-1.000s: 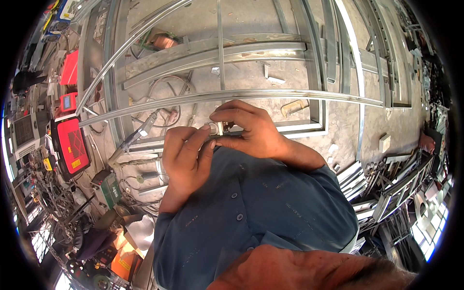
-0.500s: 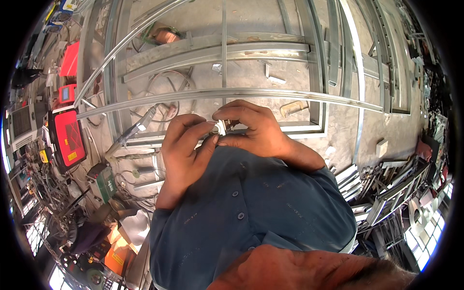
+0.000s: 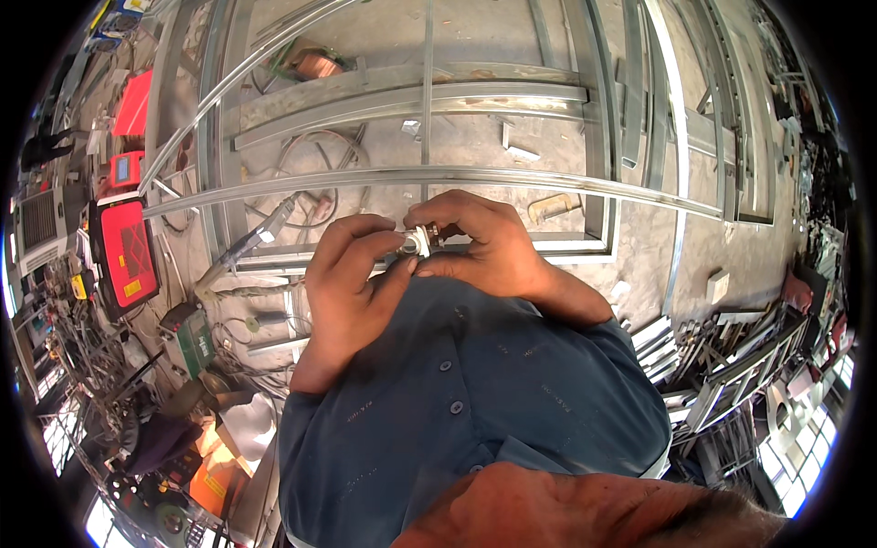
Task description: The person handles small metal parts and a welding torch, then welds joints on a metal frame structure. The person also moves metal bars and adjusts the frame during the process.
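left hand (image 3: 352, 279) fingers curled, pinching small metal part (image 3: 417, 242) | right hand (image 3: 484, 242) arched, gripping it

The setting is a metal fabrication workshop. A large frame of steel bars (image 3: 429, 178) lies flat on the bare concrete floor (image 3: 475, 36), with further flat lengths and offcuts beside it. A red welding machine (image 3: 123, 256) stands at the left, with cables (image 3: 315, 183) looped across the floor and a green power tool (image 3: 196, 338) near them. Finished metal frames (image 3: 731, 365) are stacked at the right edge. Scrap pieces, tools and dust cover the floor around the frame.
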`<state>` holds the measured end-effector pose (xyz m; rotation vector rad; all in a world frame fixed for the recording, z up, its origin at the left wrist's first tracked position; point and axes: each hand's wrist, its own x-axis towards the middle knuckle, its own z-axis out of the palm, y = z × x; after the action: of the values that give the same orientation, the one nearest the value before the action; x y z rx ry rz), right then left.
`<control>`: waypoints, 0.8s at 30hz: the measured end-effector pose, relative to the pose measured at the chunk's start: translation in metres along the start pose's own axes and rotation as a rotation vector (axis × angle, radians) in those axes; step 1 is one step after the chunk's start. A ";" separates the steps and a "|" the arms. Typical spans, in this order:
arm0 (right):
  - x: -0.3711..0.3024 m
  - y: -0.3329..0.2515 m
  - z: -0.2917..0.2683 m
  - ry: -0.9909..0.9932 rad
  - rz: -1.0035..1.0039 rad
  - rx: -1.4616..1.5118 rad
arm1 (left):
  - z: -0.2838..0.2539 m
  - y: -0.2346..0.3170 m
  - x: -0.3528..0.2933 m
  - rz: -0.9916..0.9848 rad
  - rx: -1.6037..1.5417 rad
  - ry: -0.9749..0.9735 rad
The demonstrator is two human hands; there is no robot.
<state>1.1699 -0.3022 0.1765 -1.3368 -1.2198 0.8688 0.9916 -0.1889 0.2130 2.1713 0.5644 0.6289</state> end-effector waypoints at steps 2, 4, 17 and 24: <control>0.000 0.001 0.000 0.001 -0.002 0.003 | 0.000 0.000 -0.001 0.005 0.017 -0.007; -0.001 0.004 0.003 0.010 0.001 0.021 | 0.000 0.001 -0.001 0.005 0.023 -0.018; -0.002 0.003 0.003 0.001 0.006 0.051 | -0.002 0.004 -0.002 -0.015 0.076 0.012; -0.003 0.004 0.005 0.005 -0.003 0.063 | 0.000 0.008 -0.001 0.019 0.112 0.026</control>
<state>1.1649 -0.3031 0.1713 -1.2864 -1.1806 0.8939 0.9924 -0.1946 0.2191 2.2787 0.6065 0.6506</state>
